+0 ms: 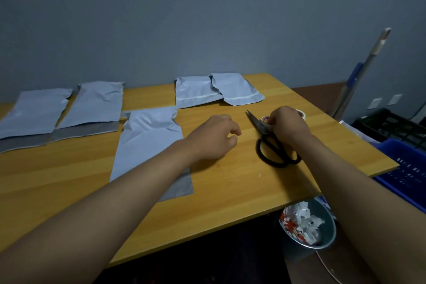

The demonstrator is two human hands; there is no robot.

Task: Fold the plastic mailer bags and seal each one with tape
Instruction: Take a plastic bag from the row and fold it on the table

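Note:
A grey plastic mailer bag [147,138] lies flat in the middle of the wooden table [219,191], its dark flap end toward me. Two more unfolded mailers [34,113] [96,106] lie at the left. Two folded mailers [196,94] [237,90] rest at the far edge. My right hand [288,124] grips a roll of tape [267,120], over the black scissors [274,145]. My left hand [214,138] hovers between the middle mailer and the scissors, fingers loosely curled, holding nothing.
Beyond the table's right edge sit a blue plastic crate [408,168] and a black crate [389,124]. A bin of crumpled paper [306,223] stands below the near right corner. A mop handle [364,69] leans on the wall.

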